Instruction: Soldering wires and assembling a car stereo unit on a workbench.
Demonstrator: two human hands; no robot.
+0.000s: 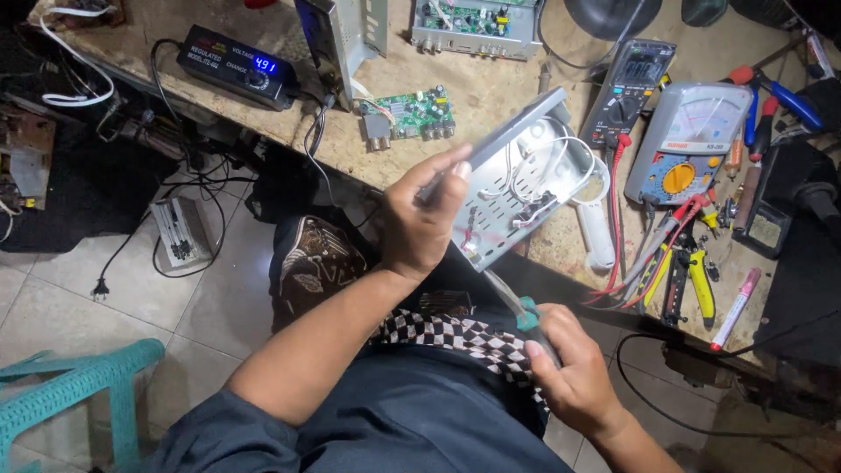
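The circuit board [410, 114] lies on the bench [491, 88], left of the 2 meters [688, 140]; pliers [692, 280] lie before them.

Silver-grey metal chassis [517, 180]; teal-handled screwdriver [526, 317]; green circuit board [419, 112]; black-and-white checkered cloth [464, 337]; teal plastic chair [70, 385]; speckled beige tabletop [491, 83].

floor: pale glazed square tiles [53, 298], black cables and plug trailing across | furniture: worn speckled tan worktop [491, 96] running diagonally, edge chipped; turquoise slatted plastic chair [70, 385] at lower left | light: dim, shadow under bench
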